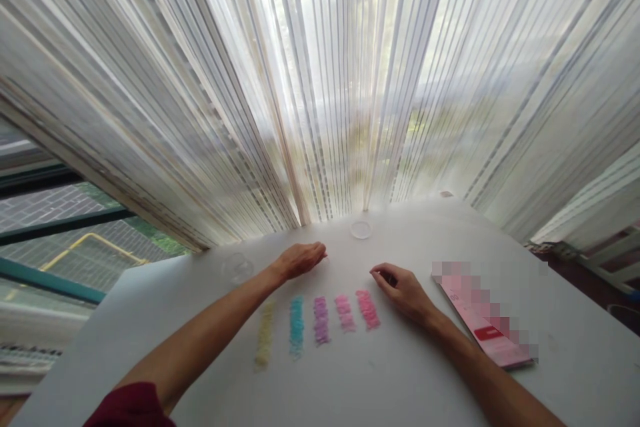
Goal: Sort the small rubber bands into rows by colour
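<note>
My left hand (303,259) is above the table, past the far ends of the coloured rows, its fingertips pinched together. Whatever may be between them is too small to make out. To the right, my right hand (403,288) has its thumb and fingers closed at the tips; I cannot make out anything in them. Small pieces lie in separate rows: a yellow row (264,335), a blue row (297,325), a purple row (321,321), a light pink row (345,313) and a deep pink row (368,309). The deep pink row is nearest my right hand.
A clear round dish or lid (361,230) lies near the back of the white table (310,393). Another clear round container (237,268) is at the back left. A pink, partly blurred flat box or booklet (493,323) lies beyond my right forearm. Striped sheer curtains (350,80) hang behind.
</note>
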A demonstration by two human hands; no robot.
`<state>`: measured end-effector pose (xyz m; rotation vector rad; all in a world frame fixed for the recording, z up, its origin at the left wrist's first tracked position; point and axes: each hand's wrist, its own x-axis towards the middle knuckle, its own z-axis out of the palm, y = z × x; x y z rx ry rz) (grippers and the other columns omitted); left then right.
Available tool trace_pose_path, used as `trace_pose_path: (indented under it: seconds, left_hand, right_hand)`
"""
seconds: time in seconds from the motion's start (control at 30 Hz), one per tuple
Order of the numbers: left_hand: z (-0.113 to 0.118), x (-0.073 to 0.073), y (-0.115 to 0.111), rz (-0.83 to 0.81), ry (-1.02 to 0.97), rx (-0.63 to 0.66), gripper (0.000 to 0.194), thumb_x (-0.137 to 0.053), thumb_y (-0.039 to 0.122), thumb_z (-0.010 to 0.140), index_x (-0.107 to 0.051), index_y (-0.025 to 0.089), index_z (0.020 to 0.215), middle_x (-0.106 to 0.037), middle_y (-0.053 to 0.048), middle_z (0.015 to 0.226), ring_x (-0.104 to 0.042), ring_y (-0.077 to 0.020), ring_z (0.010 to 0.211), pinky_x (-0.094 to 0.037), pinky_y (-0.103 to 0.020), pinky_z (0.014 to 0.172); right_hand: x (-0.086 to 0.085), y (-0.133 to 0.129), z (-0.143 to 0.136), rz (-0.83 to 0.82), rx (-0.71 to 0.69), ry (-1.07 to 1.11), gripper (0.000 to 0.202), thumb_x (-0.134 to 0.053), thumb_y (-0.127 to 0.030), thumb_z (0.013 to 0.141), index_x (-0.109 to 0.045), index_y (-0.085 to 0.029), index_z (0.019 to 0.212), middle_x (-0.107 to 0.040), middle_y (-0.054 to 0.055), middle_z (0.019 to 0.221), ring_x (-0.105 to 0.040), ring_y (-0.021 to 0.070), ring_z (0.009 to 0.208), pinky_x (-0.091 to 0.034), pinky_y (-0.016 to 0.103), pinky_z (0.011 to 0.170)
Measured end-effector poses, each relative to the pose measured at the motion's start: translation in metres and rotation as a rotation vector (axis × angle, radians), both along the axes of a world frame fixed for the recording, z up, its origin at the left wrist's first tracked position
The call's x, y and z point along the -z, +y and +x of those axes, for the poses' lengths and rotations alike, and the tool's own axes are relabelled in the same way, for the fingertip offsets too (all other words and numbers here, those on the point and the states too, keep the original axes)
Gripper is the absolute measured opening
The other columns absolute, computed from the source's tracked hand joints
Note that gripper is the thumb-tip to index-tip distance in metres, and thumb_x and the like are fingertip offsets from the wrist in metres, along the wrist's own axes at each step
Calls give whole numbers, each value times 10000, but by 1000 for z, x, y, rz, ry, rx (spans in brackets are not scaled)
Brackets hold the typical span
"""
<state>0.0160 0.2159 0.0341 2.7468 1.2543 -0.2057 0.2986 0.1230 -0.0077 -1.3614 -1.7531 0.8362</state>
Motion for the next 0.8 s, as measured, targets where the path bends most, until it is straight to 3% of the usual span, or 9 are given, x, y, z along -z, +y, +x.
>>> trace_pose_path:
  seconds: [0.13, 0.2, 0.33, 0.47, 0.57, 0.67, 0.8]
  left_hand:
    - [5, -24, -5, 80, -35, 20, 271, -577, 340, 998, -616, 146, 1184, -657, -88, 1141, -666, -203, 952, -581, -391, 819]
    - [11, -37, -17, 120, -42, 45, 290, -394, 320, 1069, -615, 133, 1052, -668, -98, 994, -662, -189, 855, -561, -328, 754]
    - [27, -48, -73, 146, -34, 138, 338, -288, 351, 1087, -561, 165, 1016, -646, -72, 888, -651, -188, 767, -506, -269, 627]
    - [41, -29, -150, 108, -2, 258, 249, -353, 296, 1073, -560, 183, 996, -657, -55, 876, -652, -194, 735, -492, -275, 580]
    - [46, -4, -188, 93, 16, 268, 208, -394, 262, 1060, -567, 171, 987, -666, -62, 864, -665, -202, 728, -491, -277, 546]
    - [46, 16, -203, 102, 28, 239, 179, -427, 239, 1046, -568, 156, 976, -673, -74, 862, -672, -202, 714, -477, -269, 512]
    - [46, 30, -205, 118, 14, 232, 141, -493, 261, 1016, -566, 168, 941, -684, -62, 848, -678, -202, 706, -463, -266, 511]
  right_hand:
    - [-1, 0, 0, 13, 4, 0, 363, -506, -490, 910, -712, -191, 898, -648, 15, 695, -561, 163, 621, -476, 284, 624]
    - [-1, 0, 0, 20, 4, 0, 372, -505, -496, 910, -713, -187, 900, -643, 12, 686, -560, 161, 616, -473, 281, 619]
    - [0, 1, 0, 33, 3, -2, 390, -504, -511, 909, -715, -182, 901, -634, 8, 673, -553, 159, 612, -467, 280, 618]
    - [2, 0, -1, 40, 4, -10, 404, -501, -519, 905, -717, -178, 909, -618, 4, 661, -546, 159, 610, -464, 284, 621]
    - [1, 0, -1, 48, 3, -23, 404, -497, -520, 902, -716, -180, 910, -628, 8, 672, -556, 162, 620, -472, 286, 631]
    - [-1, 0, -3, 62, 12, -50, 406, -475, -507, 913, -709, -175, 923, -653, 22, 706, -575, 166, 632, -484, 291, 638]
    - [-11, 0, -11, 79, -26, -121, 335, -480, -416, 926, -709, -174, 956, -701, 43, 784, -622, 171, 682, -508, 291, 662]
